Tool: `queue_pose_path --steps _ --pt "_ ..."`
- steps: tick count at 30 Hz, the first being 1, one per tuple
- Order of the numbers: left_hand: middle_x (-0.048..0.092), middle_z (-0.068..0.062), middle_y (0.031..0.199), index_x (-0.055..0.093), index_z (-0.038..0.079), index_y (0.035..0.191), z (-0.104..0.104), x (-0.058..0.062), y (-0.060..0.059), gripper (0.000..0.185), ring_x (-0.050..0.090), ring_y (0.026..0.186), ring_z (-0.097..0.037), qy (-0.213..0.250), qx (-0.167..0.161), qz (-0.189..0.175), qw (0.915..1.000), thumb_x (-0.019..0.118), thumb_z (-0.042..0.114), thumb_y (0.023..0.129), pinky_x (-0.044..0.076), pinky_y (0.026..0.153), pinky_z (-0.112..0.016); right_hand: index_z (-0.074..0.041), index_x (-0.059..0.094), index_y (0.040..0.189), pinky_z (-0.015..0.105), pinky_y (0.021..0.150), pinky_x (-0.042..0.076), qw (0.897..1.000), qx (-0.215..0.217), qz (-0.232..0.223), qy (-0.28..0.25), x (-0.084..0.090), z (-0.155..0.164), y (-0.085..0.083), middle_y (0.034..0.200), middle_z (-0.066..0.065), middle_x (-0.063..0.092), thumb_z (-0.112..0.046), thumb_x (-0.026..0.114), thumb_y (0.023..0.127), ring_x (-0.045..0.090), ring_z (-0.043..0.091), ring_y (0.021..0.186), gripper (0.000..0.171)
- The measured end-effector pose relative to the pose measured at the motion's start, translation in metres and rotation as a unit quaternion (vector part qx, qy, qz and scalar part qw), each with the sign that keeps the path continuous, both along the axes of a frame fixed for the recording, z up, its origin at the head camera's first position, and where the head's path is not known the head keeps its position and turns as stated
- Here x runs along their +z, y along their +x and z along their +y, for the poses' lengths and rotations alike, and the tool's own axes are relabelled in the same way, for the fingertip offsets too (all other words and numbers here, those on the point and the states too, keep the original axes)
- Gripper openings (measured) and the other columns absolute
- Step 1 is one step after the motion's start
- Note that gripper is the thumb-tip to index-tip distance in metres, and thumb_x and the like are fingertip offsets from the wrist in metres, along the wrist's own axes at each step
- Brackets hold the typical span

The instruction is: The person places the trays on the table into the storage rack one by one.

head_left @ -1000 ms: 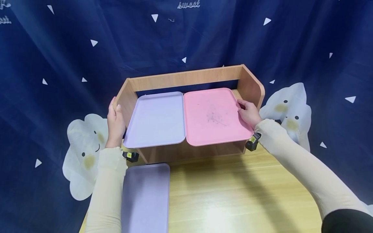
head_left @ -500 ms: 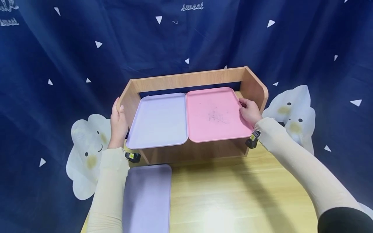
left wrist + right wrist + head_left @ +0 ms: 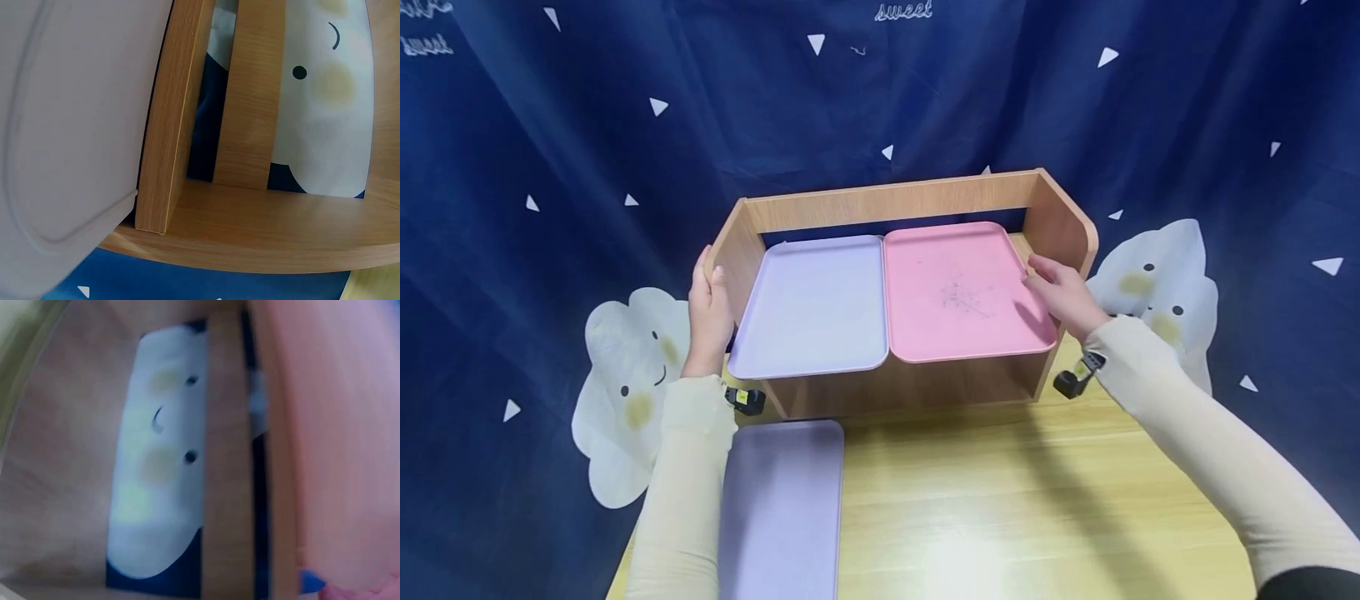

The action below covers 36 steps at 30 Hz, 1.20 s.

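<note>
A small wooden shelf point(image 3: 895, 200) carries two trays side by side on its upper board. The pale purple tray point(image 3: 812, 308) lies on the left; the pink tray point(image 3: 951, 325), with dark scuff marks, is on the right. My left hand point(image 3: 706, 325) grips the front edge of the shelf's left side panel, thumb toward the inside. Above the pink tray's right edge is my right hand point(image 3: 1067, 298), its fingers loosely bent with nothing in them and its shadow falling on the tray. Both wrist views show the shelf's lower bay, with a tray underside point(image 3: 75, 125) in the left one.
Another purple tray point(image 3: 782, 508) lies on the light wooden surface point(image 3: 962, 500) in front of the shelf's left end. Behind everything hangs a dark blue curtain point(image 3: 760, 108) with white triangles and smiling clouds.
My right hand has let go of the pink tray's right edge and shifted slightly right, off it. The left hand has stayed at the side panel.
</note>
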<state>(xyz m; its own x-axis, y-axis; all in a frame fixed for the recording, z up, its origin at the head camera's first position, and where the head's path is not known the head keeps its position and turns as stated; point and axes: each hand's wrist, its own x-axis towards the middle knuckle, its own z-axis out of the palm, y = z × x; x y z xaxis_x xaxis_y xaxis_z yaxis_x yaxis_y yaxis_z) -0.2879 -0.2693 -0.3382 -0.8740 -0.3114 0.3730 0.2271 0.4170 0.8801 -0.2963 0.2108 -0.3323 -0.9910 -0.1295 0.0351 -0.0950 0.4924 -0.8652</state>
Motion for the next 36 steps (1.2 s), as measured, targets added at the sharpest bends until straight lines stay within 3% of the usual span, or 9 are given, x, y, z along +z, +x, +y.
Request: queue_pose_path --steps 3,8,11,15,18,21,28,31,36 --pt "0.030 0.000 0.152 0.020 0.026 0.151 0.001 0.002 0.000 0.051 0.031 0.137 -0.019 -0.002 0.000 0.004 1.0000 0.031 0.039 0.102 0.023 0.113 -0.045 0.003 0.028 0.145 0.032 0.108 0.033 0.999 0.013 0.030 -0.028 0.003 0.002 0.026 0.148 0.022 0.032 -0.020 0.044 0.098 0.033 0.032 0.135 0.055" --pt "0.029 0.000 0.153 0.018 0.028 0.151 0.000 0.003 0.000 0.051 0.030 0.138 -0.020 -0.002 -0.002 0.001 1.0000 0.030 0.039 0.102 0.022 0.113 -0.046 0.002 0.049 0.134 0.008 0.088 0.041 0.990 0.001 0.115 -0.083 -0.004 -0.004 0.070 0.133 0.015 0.054 -0.019 0.050 0.098 0.050 0.006 0.119 0.042" --pt "0.029 0.001 0.153 0.018 0.028 0.151 0.000 0.002 0.001 0.051 0.030 0.138 -0.019 -0.001 0.001 -0.004 1.0000 0.030 0.040 0.102 0.022 0.113 -0.046 0.002 0.059 0.124 0.012 0.089 0.043 0.980 0.043 0.160 -0.108 -0.016 -0.016 0.095 0.121 0.004 0.064 -0.013 0.054 0.096 0.056 -0.001 0.110 0.032" --pt "0.029 0.002 0.152 0.019 0.029 0.150 0.000 0.001 0.001 0.051 0.031 0.137 -0.019 -0.002 0.002 -0.003 1.0000 0.030 0.041 0.102 0.023 0.113 -0.045 0.006 0.063 0.115 0.022 0.088 0.050 0.961 0.161 0.169 -0.146 -0.041 -0.042 0.122 0.111 0.004 0.069 0.000 0.054 0.093 0.064 0.011 0.102 0.024" --pt "0.030 0.002 0.152 0.020 0.030 0.150 0.000 0.001 0.000 0.051 0.031 0.137 -0.019 -0.004 0.002 -0.002 1.0000 0.030 0.043 0.101 0.023 0.113 -0.045 0.010 0.062 0.113 0.029 0.085 0.052 0.949 0.223 0.135 -0.179 -0.069 -0.066 0.134 0.108 0.015 0.068 0.004 0.054 0.092 0.066 0.015 0.097 0.023" --pt "0.030 0.003 0.152 0.020 0.031 0.150 0.001 0.001 -0.001 0.052 0.031 0.137 -0.019 -0.005 0.001 -0.004 1.0000 0.031 0.045 0.101 0.023 0.113 -0.047 0.011 0.061 0.113 0.032 0.085 0.052 0.945 0.242 0.090 -0.199 -0.103 -0.093 0.140 0.107 0.021 0.067 0.000 0.057 0.091 0.067 0.016 0.097 0.024" --pt "0.029 0.004 0.152 0.019 0.029 0.150 0.001 0.001 -0.001 0.053 0.031 0.138 -0.018 -0.004 -0.002 -0.008 1.0000 0.031 0.045 0.101 0.023 0.113 -0.047 0.007 0.059 0.118 0.023 0.086 0.050 0.961 0.182 -0.033 -0.204 -0.188 -0.163 0.154 0.116 0.021 0.063 -0.011 0.059 0.092 0.063 0.030 0.102 0.032" --pt "0.029 0.004 0.152 0.019 0.030 0.150 0.001 0.003 0.000 0.053 0.031 0.138 -0.018 -0.006 0.002 -0.011 0.9999 0.030 0.045 0.101 0.023 0.113 -0.046 0.005 0.057 0.124 0.025 0.085 0.050 0.965 0.168 -0.068 -0.191 -0.213 -0.192 0.156 0.122 0.021 0.060 -0.015 0.058 0.093 0.062 0.032 0.103 0.036" --pt "0.028 0.004 0.153 0.018 0.030 0.151 0.002 0.003 0.001 0.053 0.029 0.138 -0.018 0.000 0.001 -0.021 0.9998 0.029 0.045 0.101 0.023 0.113 -0.046 0.006 0.051 0.128 0.037 0.091 0.049 0.970 0.140 -0.085 -0.179 -0.243 -0.229 0.160 0.125 0.024 0.057 -0.015 0.058 0.093 0.059 0.035 0.109 0.042"
